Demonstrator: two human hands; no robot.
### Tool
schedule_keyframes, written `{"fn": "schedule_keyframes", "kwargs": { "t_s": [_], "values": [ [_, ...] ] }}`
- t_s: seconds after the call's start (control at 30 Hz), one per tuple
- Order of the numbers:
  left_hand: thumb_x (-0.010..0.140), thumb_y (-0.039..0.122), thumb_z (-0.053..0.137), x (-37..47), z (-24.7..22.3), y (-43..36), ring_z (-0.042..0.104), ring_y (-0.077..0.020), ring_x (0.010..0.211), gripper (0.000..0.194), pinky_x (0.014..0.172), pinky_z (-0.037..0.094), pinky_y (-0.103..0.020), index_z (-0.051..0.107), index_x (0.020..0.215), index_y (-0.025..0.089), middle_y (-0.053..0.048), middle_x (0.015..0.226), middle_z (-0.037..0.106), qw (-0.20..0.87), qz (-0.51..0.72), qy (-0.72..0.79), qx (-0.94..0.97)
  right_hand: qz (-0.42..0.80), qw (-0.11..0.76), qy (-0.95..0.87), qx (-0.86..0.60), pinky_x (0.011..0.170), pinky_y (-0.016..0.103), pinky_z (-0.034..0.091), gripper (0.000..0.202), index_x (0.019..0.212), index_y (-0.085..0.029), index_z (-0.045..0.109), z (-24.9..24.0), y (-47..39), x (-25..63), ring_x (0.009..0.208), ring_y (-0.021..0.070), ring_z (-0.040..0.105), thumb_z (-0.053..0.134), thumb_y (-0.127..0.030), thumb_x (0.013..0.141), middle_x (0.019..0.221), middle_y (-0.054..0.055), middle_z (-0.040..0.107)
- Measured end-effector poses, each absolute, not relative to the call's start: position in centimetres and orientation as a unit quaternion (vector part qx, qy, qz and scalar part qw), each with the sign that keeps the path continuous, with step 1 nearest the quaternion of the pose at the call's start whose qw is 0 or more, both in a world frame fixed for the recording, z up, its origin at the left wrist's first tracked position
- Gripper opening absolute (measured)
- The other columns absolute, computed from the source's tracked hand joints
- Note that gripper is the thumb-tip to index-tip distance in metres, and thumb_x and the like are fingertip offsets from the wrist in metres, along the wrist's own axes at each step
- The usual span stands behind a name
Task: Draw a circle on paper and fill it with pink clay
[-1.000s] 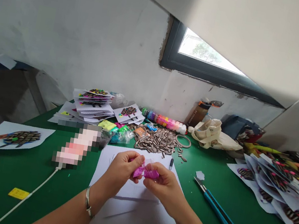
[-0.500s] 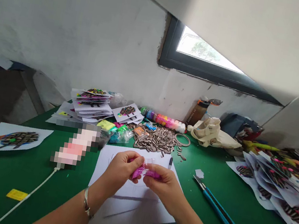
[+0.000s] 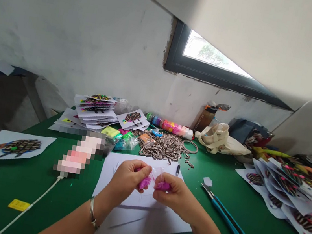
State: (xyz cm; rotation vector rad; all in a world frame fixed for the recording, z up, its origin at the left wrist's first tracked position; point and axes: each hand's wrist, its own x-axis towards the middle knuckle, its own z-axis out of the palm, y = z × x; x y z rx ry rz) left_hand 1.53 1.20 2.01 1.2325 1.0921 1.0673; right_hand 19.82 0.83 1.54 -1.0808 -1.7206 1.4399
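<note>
- The pink material (image 3: 145, 183) is held in front of the body, above the white sheet (image 3: 113, 231), with clear film (image 3: 157, 172) seen about it.
- One lump of it is pinched between the thumb and curled fingers of the left hand (image 3: 127, 178); the other is gripped in the same way by the right hand (image 3: 174, 197).
- Compared with half a second ago, the right hand is shifted a little outward, and a wider gap is shown between the two lumps.
- By this, the pink material appears to be drawn into two portions; whether the film is being torn or merely stretched cannot be told.
- Little change is seen in the left hand, by which its lump seems to be steadied.
- Faint drawn lines are seen on the sheet; the pen (image 3: 177, 170), the striped seeds (image 3: 165, 146) and the blue tweezers (image 3: 230, 221) are left untouched.
</note>
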Motion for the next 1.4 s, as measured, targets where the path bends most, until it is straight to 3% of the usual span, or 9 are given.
{"fn": "schedule_keyframes", "kwargs": {
  "t_s": [0.13,0.3,0.43,0.53,0.73,0.97,1.13,1.3,1.4],
  "values": [
    [0.078,0.044,0.066,1.1,2.2,1.4,0.056,-0.0123,0.049,0.031,0.043,0.046,-0.022,0.064,0.070,0.013,0.000,0.055,0.057,0.552,0.475,0.466,0.502,0.583,0.352,-0.614,-0.398,0.056,0.023,0.032,0.016,0.084,-0.018,0.062,1.7,1.3,20.7,0.062,0.0098,0.043,0.071,-0.022,0.072,0.069,-0.003,0.053],
    [0.074,0.046,0.069,0.3,1.8,2.4,0.056,-0.0127,0.050,0.032,0.044,0.049,-0.023,0.063,0.074,0.014,0.000,0.057,0.059,0.544,0.494,0.496,0.462,0.621,0.435,-0.501,-0.418,0.058,0.024,0.038,0.021,0.080,-0.018,0.061,0.9,2.4,21.6,0.060,0.0108,0.052,0.074,-0.031,0.074,0.069,-0.001,0.061],
    [0.073,0.050,0.069,-0.7,1.5,3.3,0.057,-0.0122,0.052,0.035,0.046,0.051,-0.023,0.061,0.073,0.015,0.002,0.058,0.058,0.537,0.505,0.511,0.443,0.671,0.471,-0.405,-0.404,0.060,0.024,0.041,0.032,0.101,-0.018,0.065,0.3,2.8,21.6,0.061,0.0097,0.056,0.076,-0.032,0.073,0.086,0.004,0.068],
    [0.073,0.052,0.069,-1.4,1.5,3.7,0.057,-0.0119,0.053,0.037,0.048,0.052,-0.023,0.060,0.073,0.016,0.003,0.058,0.057,0.519,0.513,0.527,0.436,0.708,0.482,-0.356,-0.375,0.061,0.023,0.044,0.039,0.105,-0.018,0.066,0.6,2.9,21.5,0.063,0.0096,0.057,0.079,-0.027,0.070,0.089,0.005,0.069],
    [0.070,0.053,0.071,-1.6,1.3,4.2,0.059,-0.0127,0.054,0.038,0.048,0.052,-0.023,0.061,0.074,0.015,0.002,0.059,0.058,0.515,0.510,0.539,0.429,0.745,0.496,-0.274,-0.351,0.050,0.017,0.040,0.027,0.074,-0.015,0.064,0.8,3.0,21.3,0.050,0.0052,0.048,0.078,-0.038,0.072,0.061,-0.002,0.057],
    [0.065,0.053,0.075,-2.1,0.6,4.8,0.058,-0.0116,0.051,0.042,0.049,0.054,-0.025,0.062,0.074,0.014,0.003,0.058,0.058,0.512,0.529,0.539,0.409,0.732,0.487,-0.299,-0.371,0.058,0.021,0.046,0.037,0.098,-0.018,0.064,0.3,3.0,21.0,0.060,0.0090,0.056,0.083,-0.026,0.067,0.074,0.001,0.064],
    [0.070,0.052,0.072,-2.4,0.4,5.3,0.061,-0.0125,0.054,0.040,0.050,0.054,-0.024,0.063,0.079,0.014,0.001,0.060,0.060,0.514,0.551,0.536,0.380,0.711,0.519,-0.288,-0.378,0.045,0.018,0.034,0.033,0.097,-0.017,0.065,0.2,3.2,21.0,0.048,0.0052,0.044,0.077,-0.036,0.072,0.062,-0.004,0.054],
    [0.079,0.035,0.069,-2.4,0.3,5.6,0.064,-0.0121,0.061,0.039,0.062,0.057,-0.027,0.060,0.111,0.015,0.001,0.069,0.065,0.521,0.572,0.531,0.345,0.684,0.542,-0.300,-0.385,0.037,0.018,0.010,0.033,0.084,-0.018,0.062,0.3,3.4,21.1,0.038,0.0027,0.012,0.072,-0.048,0.075,0.042,-0.013,0.026],
    [0.083,0.026,0.066,-2.3,0.2,5.6,0.065,-0.0126,0.067,0.048,0.069,0.057,-0.028,0.052,0.127,0.015,0.000,0.072,0.066,0.530,0.574,0.524,0.339,0.671,0.549,-0.304,-0.395,0.037,0.018,0.010,0.032,0.086,-0.019,0.061,0.4,3.3,21.0,0.038,0.0027,0.011,0.073,-0.045,0.073,0.042,-0.014,0.026]
  ]
}}
